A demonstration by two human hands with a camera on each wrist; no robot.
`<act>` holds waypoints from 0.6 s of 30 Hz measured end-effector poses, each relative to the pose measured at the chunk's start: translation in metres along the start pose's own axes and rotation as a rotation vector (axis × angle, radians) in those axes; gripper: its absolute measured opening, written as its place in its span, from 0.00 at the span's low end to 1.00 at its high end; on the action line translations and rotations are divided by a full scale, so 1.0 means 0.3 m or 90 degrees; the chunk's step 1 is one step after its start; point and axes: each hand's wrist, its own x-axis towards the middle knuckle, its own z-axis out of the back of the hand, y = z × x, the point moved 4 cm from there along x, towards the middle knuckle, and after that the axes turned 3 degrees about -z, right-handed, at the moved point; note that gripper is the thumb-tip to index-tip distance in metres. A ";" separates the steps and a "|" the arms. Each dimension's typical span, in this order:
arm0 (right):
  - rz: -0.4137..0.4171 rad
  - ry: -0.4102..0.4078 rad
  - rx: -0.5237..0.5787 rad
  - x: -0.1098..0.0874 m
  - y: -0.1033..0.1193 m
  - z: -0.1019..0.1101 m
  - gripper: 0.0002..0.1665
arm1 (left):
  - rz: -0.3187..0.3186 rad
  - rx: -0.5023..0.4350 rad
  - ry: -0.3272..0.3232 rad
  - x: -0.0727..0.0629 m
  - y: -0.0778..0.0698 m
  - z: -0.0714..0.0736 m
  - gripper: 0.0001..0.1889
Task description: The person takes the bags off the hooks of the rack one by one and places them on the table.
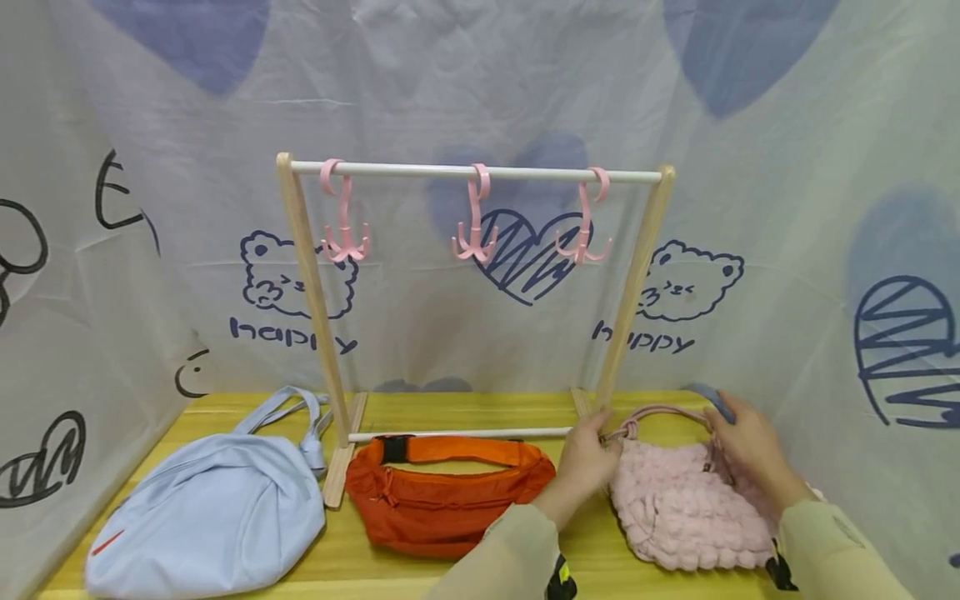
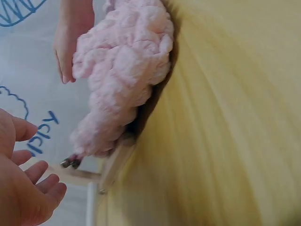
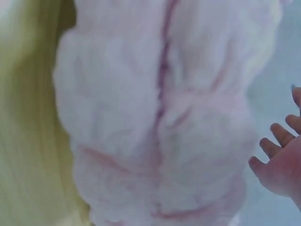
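A puffy pink handbag (image 1: 686,504) lies on the yellow wood-grain table, its thin pink handle (image 1: 667,409) arching up at the back. My left hand (image 1: 587,460) is beside the bag's left side, close to the rack's right leg. In the left wrist view its fingers (image 2: 49,183) are loosely bent with nothing between them. On the other side, my right hand (image 1: 753,442) is over the bag's upper right part. The right wrist view shows its fingers (image 3: 282,136) spread apart and holding nothing, with the bag's quilted side (image 3: 117,108) filling the middle.
A wooden rack with a white top rod (image 1: 405,170) carries pink claw hooks (image 1: 474,242). An orange-red waist bag (image 1: 450,512) sits in front of it. At the left lies a light blue bag (image 1: 217,508). Printed cloth (image 1: 480,83) hangs behind and along both sides.
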 end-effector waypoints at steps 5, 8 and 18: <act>0.026 -0.040 0.020 -0.028 0.078 0.030 0.44 | -0.041 0.020 -0.005 0.004 -0.027 0.077 0.25; 0.037 -0.054 0.040 -0.054 0.132 0.045 0.44 | -0.055 0.040 -0.022 0.003 -0.044 0.134 0.25; 0.106 -0.135 0.090 -0.145 0.304 0.080 0.42 | -0.080 0.081 -0.061 -0.016 -0.097 0.378 0.27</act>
